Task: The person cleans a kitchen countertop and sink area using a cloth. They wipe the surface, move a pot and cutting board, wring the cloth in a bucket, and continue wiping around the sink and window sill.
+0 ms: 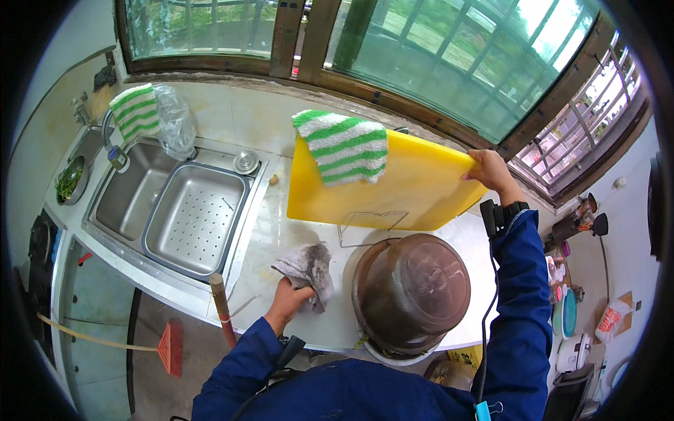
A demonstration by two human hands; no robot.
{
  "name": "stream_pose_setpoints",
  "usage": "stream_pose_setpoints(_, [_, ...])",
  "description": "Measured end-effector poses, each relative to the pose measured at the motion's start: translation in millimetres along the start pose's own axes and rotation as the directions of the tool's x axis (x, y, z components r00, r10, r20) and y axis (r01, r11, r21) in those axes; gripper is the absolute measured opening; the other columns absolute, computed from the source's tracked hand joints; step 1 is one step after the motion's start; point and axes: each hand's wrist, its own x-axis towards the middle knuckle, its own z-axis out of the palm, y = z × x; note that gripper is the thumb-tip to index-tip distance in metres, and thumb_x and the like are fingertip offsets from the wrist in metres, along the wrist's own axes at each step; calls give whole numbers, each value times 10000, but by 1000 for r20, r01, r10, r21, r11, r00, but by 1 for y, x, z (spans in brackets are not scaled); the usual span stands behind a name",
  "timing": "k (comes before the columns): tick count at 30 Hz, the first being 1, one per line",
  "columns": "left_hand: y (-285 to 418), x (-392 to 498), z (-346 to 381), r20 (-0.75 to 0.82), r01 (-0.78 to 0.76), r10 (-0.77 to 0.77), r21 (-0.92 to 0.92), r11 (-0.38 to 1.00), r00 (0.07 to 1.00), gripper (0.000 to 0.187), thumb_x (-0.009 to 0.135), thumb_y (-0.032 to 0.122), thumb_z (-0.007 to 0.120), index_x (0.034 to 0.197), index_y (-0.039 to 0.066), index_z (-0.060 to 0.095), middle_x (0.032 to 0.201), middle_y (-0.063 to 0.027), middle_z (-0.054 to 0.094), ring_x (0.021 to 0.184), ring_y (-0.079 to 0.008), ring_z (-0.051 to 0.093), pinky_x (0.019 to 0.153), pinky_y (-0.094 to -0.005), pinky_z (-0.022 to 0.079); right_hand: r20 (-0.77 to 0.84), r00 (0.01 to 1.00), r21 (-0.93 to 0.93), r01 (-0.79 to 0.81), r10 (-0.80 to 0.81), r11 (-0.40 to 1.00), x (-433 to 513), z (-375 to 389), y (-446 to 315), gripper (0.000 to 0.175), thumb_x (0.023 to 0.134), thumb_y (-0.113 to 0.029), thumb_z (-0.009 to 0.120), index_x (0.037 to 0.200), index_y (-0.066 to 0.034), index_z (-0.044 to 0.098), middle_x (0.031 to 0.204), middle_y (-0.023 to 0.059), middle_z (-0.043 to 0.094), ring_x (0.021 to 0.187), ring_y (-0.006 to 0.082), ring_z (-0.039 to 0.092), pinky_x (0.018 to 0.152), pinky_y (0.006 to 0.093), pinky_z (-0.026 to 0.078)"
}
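Note:
My right hand [491,171] grips the upper right corner of a yellow cutting board [421,184], which leans on its long edge toward the window wall. A green-and-white striped towel [345,150] hangs over the board's top left part. In front of the board shows a thin wire stand [368,229]. My left hand [288,302] holds a grey, dark-stained cloth [310,271] just above or on the white countertop [263,268]; the contact is not clear. Between my arms, an upturned brown basin or pot [432,289] sits over another wide vessel.
On the left is a steel sink [131,205] with a perforated drain basket [195,221], a faucet [113,150] and a bowl of greens [72,181]. A wooden handle [220,300] leans at the counter's front edge. Racks and a white cooker [571,352] stand at right.

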Motion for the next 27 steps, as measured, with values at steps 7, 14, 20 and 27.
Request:
stream_pose_setpoints(7, [-12,6,39,230,272,-272,33,962,934,464,711,95,638,1150,-30,553,1017,-83,630,889,-189,599,800,-323,485,-96,994,18,-46,48,999,-27,7,39,461,660,-233,793,1051,-82,603,950,185,650,935,381,607,786,440,478])
stream_pose_setpoints(14, [-8,4,95,373,26,-135,283,959,918,317,711,118,634,982,-47,636,896,-78,655,850,-178,602,761,-302,467,-64,998,-159,-10,0,987,-21,16,32,586,703,-360,760,1173,-80,549,1100,157,620,1086,339,551,894,452,414])
stream_pose_setpoints(20, [-25,-8,155,326,112,-209,293,950,922,374,720,147,647,1036,-50,615,957,-92,655,860,-191,605,777,-316,473,-204,977,-131,37,-64,991,-54,3,40,707,712,-375,754,1290,-83,469,1261,166,527,1199,340,462,967,438,391])
stream_pose_setpoints(27, [-73,-10,213,389,226,-242,88,970,889,377,741,154,648,1061,-43,616,999,-87,659,906,-190,613,807,-315,470,-337,942,11,-6,10,1000,-144,-25,68,683,762,-307,722,1328,-66,427,1282,184,502,1199,361,448,1007,430,368])
